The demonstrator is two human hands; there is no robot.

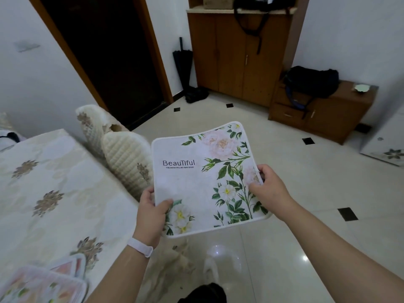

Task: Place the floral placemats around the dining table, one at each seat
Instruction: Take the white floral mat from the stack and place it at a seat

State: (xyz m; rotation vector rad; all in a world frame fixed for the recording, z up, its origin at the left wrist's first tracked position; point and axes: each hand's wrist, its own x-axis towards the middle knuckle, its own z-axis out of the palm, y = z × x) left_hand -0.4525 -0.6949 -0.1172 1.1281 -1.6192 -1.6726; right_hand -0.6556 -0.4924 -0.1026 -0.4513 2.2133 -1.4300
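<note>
I hold a white floral placemat [196,178], printed with "Beautiful", in the air above the tiled floor, to the right of the dining table [43,182]. My left hand [153,212] grips its near left corner, thumb on top. At the right edge, my right hand [267,189] pinches the mat; whether it holds more than one mat I cannot tell. The table has a cream cloth with gold flowers. More floral placemats [43,283] lie at the table's near corner.
Two chairs with quilted cream covers [126,158] stand pushed against the table's right side. A dark doorway [105,57] is behind them. Wooden cabinets [238,53], a low cabinet with a black bag [310,82] and an umbrella [182,62] line the far wall.
</note>
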